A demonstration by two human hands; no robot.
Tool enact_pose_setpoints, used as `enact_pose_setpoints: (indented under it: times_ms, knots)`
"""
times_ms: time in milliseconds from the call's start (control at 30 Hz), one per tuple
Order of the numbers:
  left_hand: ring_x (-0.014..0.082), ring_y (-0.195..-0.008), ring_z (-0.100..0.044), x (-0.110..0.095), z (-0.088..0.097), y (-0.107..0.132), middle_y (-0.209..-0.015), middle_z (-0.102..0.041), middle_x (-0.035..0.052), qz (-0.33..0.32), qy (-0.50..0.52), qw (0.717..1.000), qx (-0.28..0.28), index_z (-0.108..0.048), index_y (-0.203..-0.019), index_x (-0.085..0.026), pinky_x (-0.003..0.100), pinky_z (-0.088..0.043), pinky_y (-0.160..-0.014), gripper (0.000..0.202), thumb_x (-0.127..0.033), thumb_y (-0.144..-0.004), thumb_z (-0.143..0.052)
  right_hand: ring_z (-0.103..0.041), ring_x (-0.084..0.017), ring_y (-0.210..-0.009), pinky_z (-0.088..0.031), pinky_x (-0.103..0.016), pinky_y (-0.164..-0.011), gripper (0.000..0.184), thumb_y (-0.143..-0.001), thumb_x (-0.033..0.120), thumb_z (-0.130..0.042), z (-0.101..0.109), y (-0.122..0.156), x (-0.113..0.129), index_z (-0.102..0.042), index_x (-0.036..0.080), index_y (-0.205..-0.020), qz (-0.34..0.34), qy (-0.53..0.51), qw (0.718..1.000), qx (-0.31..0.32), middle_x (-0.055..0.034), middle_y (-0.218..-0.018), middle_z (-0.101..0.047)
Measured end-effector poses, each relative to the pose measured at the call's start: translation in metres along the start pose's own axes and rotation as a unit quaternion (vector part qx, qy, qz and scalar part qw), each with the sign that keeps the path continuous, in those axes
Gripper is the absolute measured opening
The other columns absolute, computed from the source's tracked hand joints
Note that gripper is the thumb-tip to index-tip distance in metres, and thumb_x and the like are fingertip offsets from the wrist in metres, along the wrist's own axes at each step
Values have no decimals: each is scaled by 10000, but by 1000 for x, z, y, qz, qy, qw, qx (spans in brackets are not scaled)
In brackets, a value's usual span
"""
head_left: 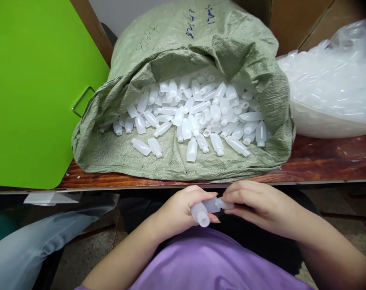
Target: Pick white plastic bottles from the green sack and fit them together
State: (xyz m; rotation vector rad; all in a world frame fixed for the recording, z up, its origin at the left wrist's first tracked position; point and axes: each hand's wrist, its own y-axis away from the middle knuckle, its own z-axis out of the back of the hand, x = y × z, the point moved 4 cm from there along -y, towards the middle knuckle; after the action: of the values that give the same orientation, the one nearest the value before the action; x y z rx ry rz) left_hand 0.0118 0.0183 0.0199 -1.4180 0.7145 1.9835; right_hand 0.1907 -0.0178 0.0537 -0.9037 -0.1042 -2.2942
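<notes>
My left hand point(180, 206) is closed around two small translucent white plastic bottles in front of my lap. One bottle point(200, 213) points its open neck down towards me. The other bottle point(212, 205) lies sideways, its narrow end towards my right hand point(263, 205). Thumb and fingers of the right hand pinch a pale piece point(227, 205) at that narrow end; whether it is part of the bottle or separate, I cannot tell. Just beyond the hands, a green woven sack point(183, 171) lies with its mouth towards me, holding many loose bottles point(186, 129) of the same kind.
The sack rests on a reddish wooden table point(331, 157). To its right stands a clear plastic bag point(331, 88) full of pale pieces. A bright green panel point(34, 92) with a metal handle point(83, 100) is at left. Another person's trouser leg point(34, 241) shows at lower left.
</notes>
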Motion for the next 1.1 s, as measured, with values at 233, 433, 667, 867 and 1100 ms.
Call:
enact_pose_setpoints:
  times_ms: [233, 433, 667, 867, 1100]
  knots:
    - [108, -727, -579, 2, -3, 3, -871, -665, 9, 137, 205, 957, 151, -692, -987, -177, 195, -455, -674, 371, -243, -642, -810, -634, -88, -859, -482, -161, -731, 178, -901, 198, -514, -5, 4, 17, -623, 204, -1042, 100, -43, 993, -35, -46, -955, -679]
    - [150, -846, -605, -2, -3, -2, -955, -658, 22, 50, 41, 997, 50, -679, -1040, -198, 232, -456, -771, 423, -291, -651, -817, -526, -90, -482, -396, -209, -468, 548, -963, 442, -282, -22, 3, -6, -570, 163, -589, -134, -23, 990, -44, -11, -520, -558]
    - [178, -895, -613, 1, -4, 1, -979, -653, 46, 1, -106, 994, 22, -647, -1091, -189, 261, -471, -802, 434, -414, -733, -743, -633, -141, -813, -519, -249, -705, 227, -924, 336, -445, -31, 19, -8, -620, 219, -1009, -136, -54, 988, -42, -54, -913, -661]
    - [183, -878, -614, 2, -6, 4, -969, -657, 55, -43, -140, 989, -15, -640, -1091, -191, 282, -482, -807, 417, -432, -759, -714, -627, -165, -937, -517, -289, -813, 312, -892, 396, -497, -40, 26, -6, -548, 202, -1130, -149, -99, 980, -86, -81, -1063, -647]
    - [180, -845, -625, -2, -9, 8, -950, -661, 65, -70, -119, 990, -12, -647, -1073, -169, 278, -488, -793, 408, -416, -756, -720, -614, -135, -723, -500, -255, -640, 306, -936, 426, -385, -50, 29, -7, -561, 186, -1006, -222, -121, 966, -49, -46, -840, -653]
